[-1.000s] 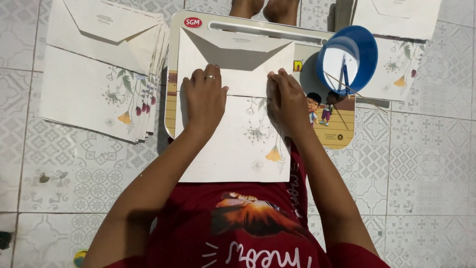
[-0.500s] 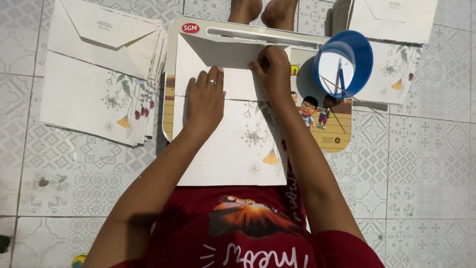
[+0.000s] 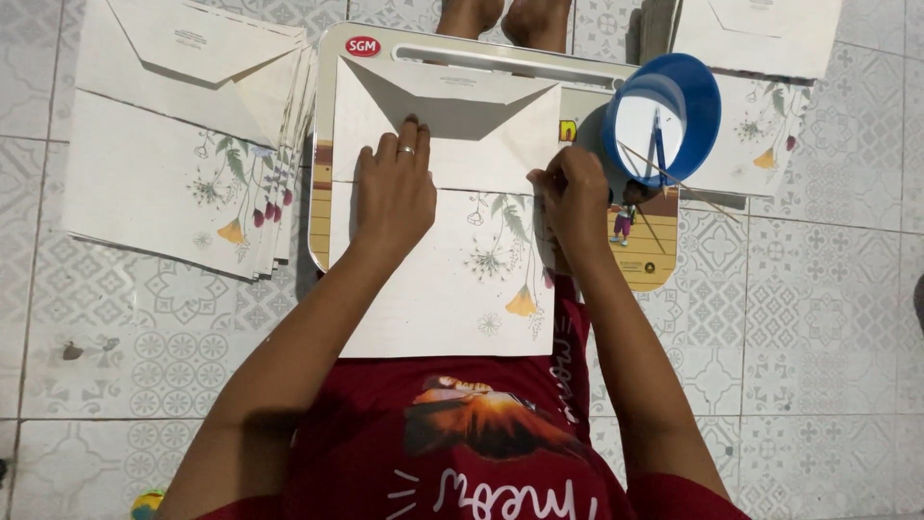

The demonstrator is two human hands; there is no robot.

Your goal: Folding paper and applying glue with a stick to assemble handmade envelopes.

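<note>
Head cam: your right hand point(image 3: 575, 197) just slid from the top edge down to the envelope point(image 3: 443, 260)'s right side, fingers pinching it. Left hand point(image 3: 395, 193) stays flat, open, pinning the paper.

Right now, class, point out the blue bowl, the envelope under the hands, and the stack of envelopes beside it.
blue bowl point(image 3: 698, 87), head view, right rim.
envelope point(image 3: 433, 279), head view, bare lower panel.
stack of envelopes point(image 3: 144, 183), head view, top envelope's front.
</note>
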